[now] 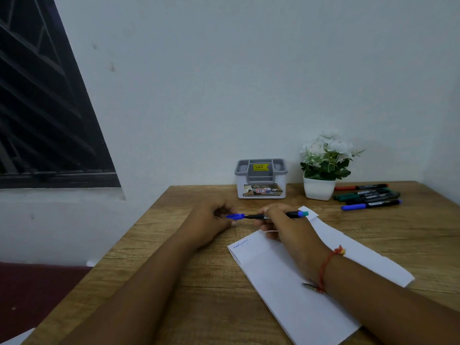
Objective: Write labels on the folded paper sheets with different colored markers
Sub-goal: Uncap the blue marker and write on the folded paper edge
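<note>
A folded white paper sheet [286, 277] lies on the wooden table [174, 295], with small blue writing at its top left corner. Another folded sheet [361, 252] lies partly under it to the right. My right hand [286, 227] grips the black barrel of a marker [293, 214] held level above the paper's far end, its teal end pointing right. My left hand [211, 220] pinches the marker's blue cap [236, 216] at the left tip. Cap and barrel meet; I cannot tell if the cap is fully seated.
Several markers [368, 196] in red, green, black and blue lie at the back right. A white pot of white flowers [321, 175] and a grey-topped organiser box [260, 179] stand against the wall. The table's left edge runs diagonally past my left forearm.
</note>
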The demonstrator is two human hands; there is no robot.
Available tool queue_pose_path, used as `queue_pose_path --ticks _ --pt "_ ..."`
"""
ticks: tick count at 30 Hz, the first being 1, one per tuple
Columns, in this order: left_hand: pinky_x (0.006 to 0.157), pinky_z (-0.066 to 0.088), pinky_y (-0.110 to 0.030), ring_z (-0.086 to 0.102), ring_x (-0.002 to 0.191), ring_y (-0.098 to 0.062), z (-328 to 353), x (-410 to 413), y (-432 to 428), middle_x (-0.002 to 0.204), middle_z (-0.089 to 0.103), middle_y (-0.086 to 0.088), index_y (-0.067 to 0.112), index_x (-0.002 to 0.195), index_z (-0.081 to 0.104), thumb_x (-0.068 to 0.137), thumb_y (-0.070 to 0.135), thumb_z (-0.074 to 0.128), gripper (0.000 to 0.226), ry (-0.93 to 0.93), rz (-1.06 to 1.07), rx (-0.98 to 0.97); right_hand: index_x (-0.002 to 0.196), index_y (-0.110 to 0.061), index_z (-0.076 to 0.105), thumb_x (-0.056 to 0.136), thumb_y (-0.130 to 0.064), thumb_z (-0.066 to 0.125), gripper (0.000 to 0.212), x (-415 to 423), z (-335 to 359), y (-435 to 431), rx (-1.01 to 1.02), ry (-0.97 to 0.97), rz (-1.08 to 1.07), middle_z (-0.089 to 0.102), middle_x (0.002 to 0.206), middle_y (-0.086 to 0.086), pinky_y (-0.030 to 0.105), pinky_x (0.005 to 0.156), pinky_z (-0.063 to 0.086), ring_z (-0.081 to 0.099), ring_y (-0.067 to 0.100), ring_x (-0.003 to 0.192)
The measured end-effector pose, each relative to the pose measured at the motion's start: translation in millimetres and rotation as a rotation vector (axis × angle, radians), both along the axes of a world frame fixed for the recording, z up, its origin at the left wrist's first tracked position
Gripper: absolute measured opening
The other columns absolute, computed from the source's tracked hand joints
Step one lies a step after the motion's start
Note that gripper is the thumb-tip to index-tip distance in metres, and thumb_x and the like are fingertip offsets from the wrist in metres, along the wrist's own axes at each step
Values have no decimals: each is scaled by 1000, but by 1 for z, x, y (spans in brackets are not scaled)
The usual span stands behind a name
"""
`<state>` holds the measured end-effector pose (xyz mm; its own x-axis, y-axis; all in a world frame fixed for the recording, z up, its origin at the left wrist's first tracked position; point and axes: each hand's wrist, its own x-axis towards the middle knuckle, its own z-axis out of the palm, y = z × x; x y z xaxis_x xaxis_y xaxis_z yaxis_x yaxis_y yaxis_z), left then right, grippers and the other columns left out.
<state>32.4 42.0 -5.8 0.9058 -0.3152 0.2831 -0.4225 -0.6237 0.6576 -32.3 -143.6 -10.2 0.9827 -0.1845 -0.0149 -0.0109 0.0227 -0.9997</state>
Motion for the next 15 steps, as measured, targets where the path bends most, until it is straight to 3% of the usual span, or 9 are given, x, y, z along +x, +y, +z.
queue_pose_path --ticks 5,8,11,15 --pt "76 50 -20 62 84 -10 -3 1 -2 89 69 5 24 90 71 74 14 82 22 -31 -34 -20 98 -12 65 99 -23 59 13 -2 -3 1 -23 -70 4 80 80 -2 23 73 52 69 2 72" --pt "78 52 -20 63 85 -4 -2 0 -4 90 71 11 22 90 73 73 14 82 21 -74 -61 -24 98 -9 65 97 -27 62 19 -3 -5 1 -52 -84 21 80 83 -1 25 73 52 70 6 77" --pt "70 46 -10 61 78 2 0 -2 -5 87 70 14 22 89 74 74 15 82 19 -69 -98 -52 95 -7 68 94 -31 67 24 -4 -5 0 -81 -123 31 79 77 3 20 65 52 65 6 67" --pt "70 46 -10 63 78 -1 3 -7 -6 84 73 9 19 89 76 72 8 82 21 7 -124 -126 97 1 69 94 -31 67 32 -3 -5 -3 -93 -142 24 76 69 2 12 55 49 59 0 55"
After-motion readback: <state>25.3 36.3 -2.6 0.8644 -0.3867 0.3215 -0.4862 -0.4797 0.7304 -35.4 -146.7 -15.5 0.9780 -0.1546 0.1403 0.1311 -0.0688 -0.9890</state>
